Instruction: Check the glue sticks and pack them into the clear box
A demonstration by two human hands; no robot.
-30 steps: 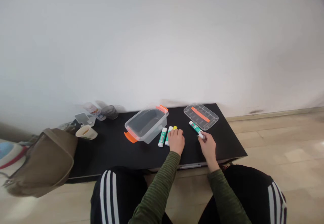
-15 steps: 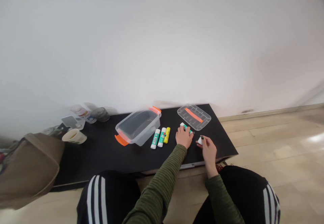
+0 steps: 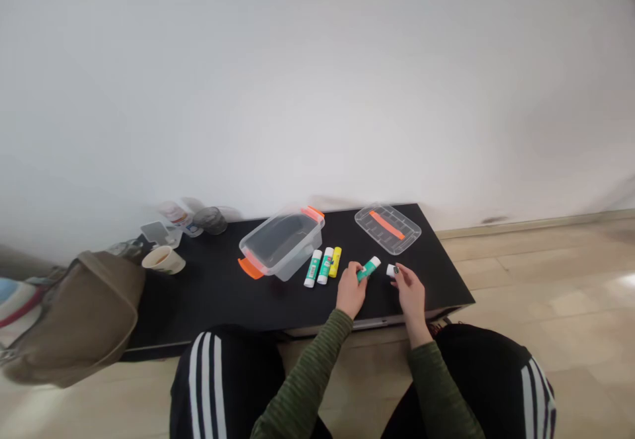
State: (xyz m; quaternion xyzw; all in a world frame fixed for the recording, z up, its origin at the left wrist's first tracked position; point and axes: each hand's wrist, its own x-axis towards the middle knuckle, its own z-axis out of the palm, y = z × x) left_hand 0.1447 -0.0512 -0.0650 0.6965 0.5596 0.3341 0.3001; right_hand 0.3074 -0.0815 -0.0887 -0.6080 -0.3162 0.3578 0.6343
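Note:
On the low black table (image 3: 223, 293), my left hand (image 3: 351, 293) is closed around a green glue stick (image 3: 369, 269), lifted a little above the surface. My right hand (image 3: 409, 290) pinches its small white cap (image 3: 390, 270) just to the right of the stick. Two green-and-white glue sticks (image 3: 313, 268) (image 3: 325, 265) and a yellow one (image 3: 336, 262) lie side by side left of my hands. Beyond them sits a clear plastic box (image 3: 280, 242) with orange clips, open. Its clear lid (image 3: 387, 229) with an orange handle lies at the far right.
A beige cup (image 3: 163, 260) and several small containers (image 3: 188, 219) stand at the table's far left near the white wall. A brown bag (image 3: 74, 320) rests at the left end. My knees in black striped trousers are below the table's front edge.
My left hand left the row of sticks, took the green glue stick from the right hand's side and lifted it. The right hand now holds only the white cap, pulled off.

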